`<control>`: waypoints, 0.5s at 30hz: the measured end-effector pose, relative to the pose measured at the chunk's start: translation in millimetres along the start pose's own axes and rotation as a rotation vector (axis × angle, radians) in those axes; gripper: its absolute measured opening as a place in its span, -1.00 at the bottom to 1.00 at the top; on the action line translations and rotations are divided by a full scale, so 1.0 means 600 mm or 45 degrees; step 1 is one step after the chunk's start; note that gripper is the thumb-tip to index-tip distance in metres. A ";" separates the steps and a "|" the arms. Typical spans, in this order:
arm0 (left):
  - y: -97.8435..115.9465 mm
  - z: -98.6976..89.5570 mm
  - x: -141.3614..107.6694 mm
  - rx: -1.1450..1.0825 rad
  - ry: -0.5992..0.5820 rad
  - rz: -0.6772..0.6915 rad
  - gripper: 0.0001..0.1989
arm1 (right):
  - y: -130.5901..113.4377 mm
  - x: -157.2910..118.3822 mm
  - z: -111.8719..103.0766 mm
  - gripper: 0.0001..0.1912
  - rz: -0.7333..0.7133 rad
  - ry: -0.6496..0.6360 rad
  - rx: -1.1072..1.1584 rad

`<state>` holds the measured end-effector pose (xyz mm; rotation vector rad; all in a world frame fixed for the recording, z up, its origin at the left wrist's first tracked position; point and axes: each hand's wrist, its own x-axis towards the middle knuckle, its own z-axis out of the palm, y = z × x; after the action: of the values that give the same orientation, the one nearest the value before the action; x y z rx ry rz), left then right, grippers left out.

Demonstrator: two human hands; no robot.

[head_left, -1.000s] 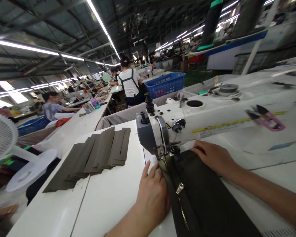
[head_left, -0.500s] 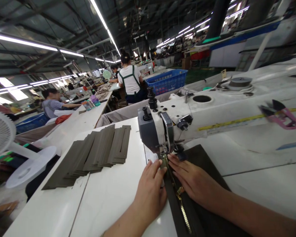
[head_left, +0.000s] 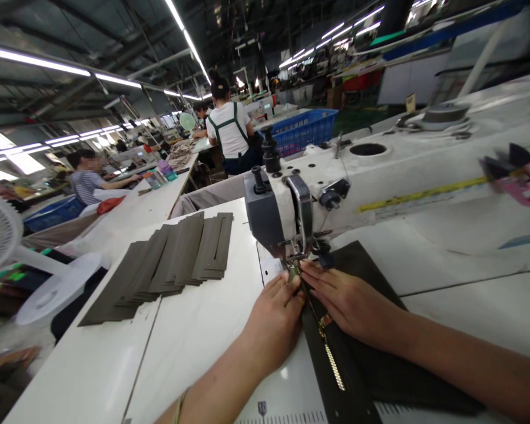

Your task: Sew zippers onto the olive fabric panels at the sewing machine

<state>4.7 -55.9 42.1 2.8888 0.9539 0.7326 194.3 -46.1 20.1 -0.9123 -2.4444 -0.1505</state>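
A dark olive fabric panel [head_left: 371, 353] with a gold-toothed zipper [head_left: 334, 366] lies under the head of a sewing machine [head_left: 276, 215]. The zipper's gold slider [head_left: 322, 324] sits partway along it. My left hand [head_left: 276, 318] is left of the zipper, close to the presser foot [head_left: 295, 257]. Its fingers are curled together on the zipper's edge near the needle; the fingertips partly hide what they pinch. My right hand [head_left: 351, 300] rests flat on the panel, right of the zipper, fingers stretched toward the foot.
Overlapping dark fabric pieces [head_left: 168, 259] lie on the white table [head_left: 194, 330] to the left. A white fan [head_left: 62, 282] stands farther left. Pink-handled snips [head_left: 523, 182] are on the machine arm. Beyond are a blue basket [head_left: 302, 129] and co-workers, one in a white shirt [head_left: 228, 126].
The panel has moved forward under the machine, uncovering ruler markings at the near edge. My left fingers have curled in more tightly. My right hand still lies flat. The view has shifted slightly.
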 end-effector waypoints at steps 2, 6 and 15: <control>0.000 0.000 -0.001 -0.017 -0.034 -0.020 -0.75 | 0.001 0.000 0.002 -0.58 0.014 0.002 -0.009; -0.005 -0.001 0.003 -0.031 -0.056 -0.030 -0.72 | 0.001 0.005 0.005 -0.58 0.040 0.011 0.024; -0.030 0.010 0.016 -0.011 0.015 -0.054 -0.68 | 0.025 0.034 0.002 -0.65 0.097 0.029 0.270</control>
<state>4.1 -34.6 38.2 2.8504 1.0074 0.7495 190.4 -22.3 28.4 -0.9017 -2.3461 0.1227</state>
